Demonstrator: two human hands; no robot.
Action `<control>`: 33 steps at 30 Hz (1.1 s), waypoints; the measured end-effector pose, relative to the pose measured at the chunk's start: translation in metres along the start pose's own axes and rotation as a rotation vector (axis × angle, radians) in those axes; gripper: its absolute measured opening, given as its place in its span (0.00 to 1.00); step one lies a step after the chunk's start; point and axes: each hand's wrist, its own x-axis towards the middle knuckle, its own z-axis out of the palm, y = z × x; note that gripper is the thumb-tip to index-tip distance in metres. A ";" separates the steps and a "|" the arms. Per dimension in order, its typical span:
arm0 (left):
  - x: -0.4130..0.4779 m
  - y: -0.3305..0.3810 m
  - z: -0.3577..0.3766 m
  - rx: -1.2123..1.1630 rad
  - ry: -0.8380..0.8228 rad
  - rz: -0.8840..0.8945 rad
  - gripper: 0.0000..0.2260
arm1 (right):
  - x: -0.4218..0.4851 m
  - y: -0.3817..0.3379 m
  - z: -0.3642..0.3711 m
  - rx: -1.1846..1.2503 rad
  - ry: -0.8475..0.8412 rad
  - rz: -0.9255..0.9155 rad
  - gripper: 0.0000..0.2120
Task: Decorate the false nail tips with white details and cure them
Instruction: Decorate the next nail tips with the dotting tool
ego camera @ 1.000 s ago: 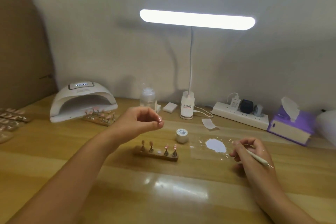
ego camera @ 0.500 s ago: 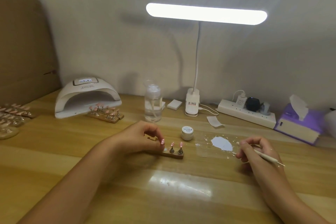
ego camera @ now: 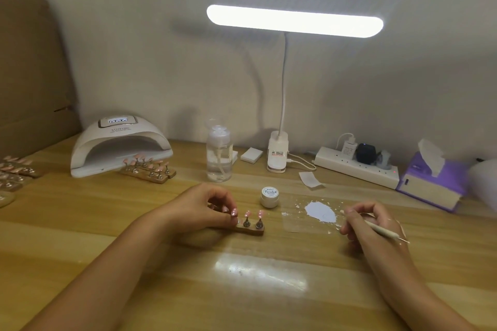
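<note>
A pale grey wall backs the glossy light-wood table; a brown cardboard panel stands at the left, and a white bar-shaped desk lamp glows above.

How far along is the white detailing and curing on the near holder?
Done: white paint is laid out on the clear sheet, jar capped. In hand: the left hand pinches a pink tip at the near holder, which carries two more; the right hand grips the thin tool, off the tips. Left: any white on these tips is too small to see, and this holder sits outside the curing lamp, so curing remains.
</note>
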 end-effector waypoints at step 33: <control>-0.002 -0.005 -0.013 0.083 0.026 0.021 0.08 | 0.008 -0.004 -0.009 0.396 0.201 0.117 0.16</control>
